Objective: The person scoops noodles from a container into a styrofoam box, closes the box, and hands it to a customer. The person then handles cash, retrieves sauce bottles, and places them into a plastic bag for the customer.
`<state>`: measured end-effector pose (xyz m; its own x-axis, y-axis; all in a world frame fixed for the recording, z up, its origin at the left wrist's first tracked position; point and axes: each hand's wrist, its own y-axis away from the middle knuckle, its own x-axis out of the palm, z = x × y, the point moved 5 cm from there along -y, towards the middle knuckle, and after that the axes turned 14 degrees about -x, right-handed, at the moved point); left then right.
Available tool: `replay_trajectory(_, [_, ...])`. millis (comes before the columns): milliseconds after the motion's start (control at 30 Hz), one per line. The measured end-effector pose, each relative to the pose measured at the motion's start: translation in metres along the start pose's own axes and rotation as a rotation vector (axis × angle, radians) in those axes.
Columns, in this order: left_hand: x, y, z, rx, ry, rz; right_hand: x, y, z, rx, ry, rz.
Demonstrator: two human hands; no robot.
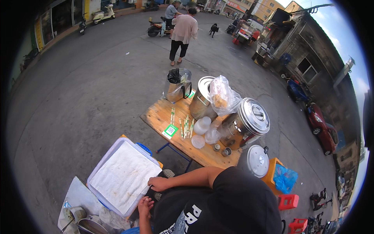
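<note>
A white cloth [125, 175] lies spread over a pale plastic tub [94, 168] at the lower left. My right hand [158, 183] reaches across to the tub's near side, its fingers closed at the edge of the cloth. Just below it in the picture, my left hand [145, 204] is beside the tub's near corner, palm partly up, with loosely curled fingers and nothing seen in them. What lies under the cloth is hidden.
A wooden table [157, 112] carries large steel pots [253, 115], plastic cups, wrapped straws and a lined bin [178, 84]. A metal pan [92, 226] sits at the lower left. An orange crate [270, 175] and red stools [287, 201] stand right. A person [184, 27] stands beyond.
</note>
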<state>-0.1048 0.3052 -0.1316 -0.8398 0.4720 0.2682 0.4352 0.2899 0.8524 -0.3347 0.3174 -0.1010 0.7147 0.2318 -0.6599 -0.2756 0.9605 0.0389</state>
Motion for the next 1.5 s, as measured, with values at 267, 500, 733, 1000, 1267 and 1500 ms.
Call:
replay_trajectory(267, [0.024, -0.001, 0.033, -0.121, -0.065, 0.06, 0.031, 0.128, -0.071, 0.382, 0.01, 0.379])
replay_trajectory(500, [0.026, 0.008, 0.04, -0.046, -0.068, -0.016, 0.108, 0.176, -0.147, 0.183, 0.002, 0.628])
replay_trajectory(733, [0.061, 0.029, 0.088, -0.059, -0.105, -0.097, 0.214, 0.239, -0.254, 0.079, -0.194, 0.772])
replay_trajectory(1000, [0.126, 0.03, 0.213, 0.229, -0.647, -0.162, 0.188, 0.335, -0.182, -0.216, -0.586, 0.932])
replay_trajectory(1267, [0.127, 0.06, 0.33, 0.194, -0.605, -0.325, 0.174, 0.39, -0.122, -0.21, -0.643, 1.059])
replay_trajectory(1500, [0.134, 0.105, 0.371, 0.053, -0.68, -0.332, 0.202, 0.404, -0.143, -0.044, -0.102, 1.031])
